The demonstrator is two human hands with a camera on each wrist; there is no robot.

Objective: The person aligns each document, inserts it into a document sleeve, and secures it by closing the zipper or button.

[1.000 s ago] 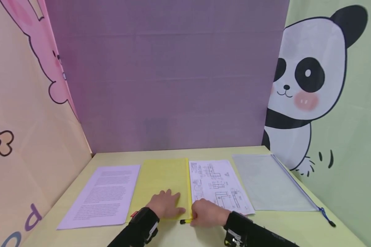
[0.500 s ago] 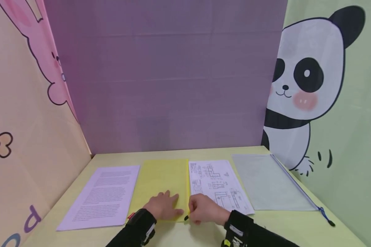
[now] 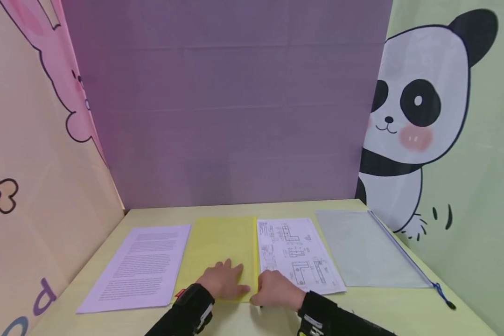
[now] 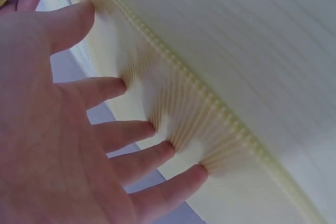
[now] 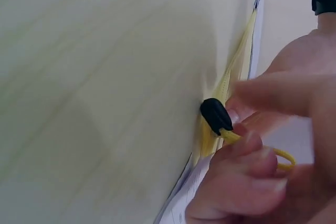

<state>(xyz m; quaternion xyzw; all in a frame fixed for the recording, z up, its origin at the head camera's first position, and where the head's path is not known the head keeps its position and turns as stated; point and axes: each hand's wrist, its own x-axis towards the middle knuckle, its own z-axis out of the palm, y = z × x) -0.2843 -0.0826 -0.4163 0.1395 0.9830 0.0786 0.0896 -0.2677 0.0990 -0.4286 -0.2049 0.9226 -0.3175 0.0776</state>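
A yellow zip pouch (image 3: 218, 242) lies flat on the table between two sheets. My left hand (image 3: 224, 280) rests on the pouch's near end with its fingers spread and straight; in the left wrist view the fingers (image 4: 131, 129) press the pouch's ribbed zip edge (image 4: 210, 108). My right hand (image 3: 274, 288) is at the pouch's near right corner. In the right wrist view its thumb and fingers (image 5: 247, 161) pinch the yellow pull cord (image 5: 275, 153), just behind the cord's black tip (image 5: 215, 115).
A printed text sheet (image 3: 138, 266) lies left of the pouch and a sheet of drawings (image 3: 296, 252) right of it. Further right lies a clear pouch (image 3: 369, 247) with a blue zip and black pull (image 3: 450, 304). Cloth panels wall the table's back and sides.
My right hand has shifted slightly left against the pouch's corner, and the black pull tip is now hidden under it in the head view. The left hand has stayed put.
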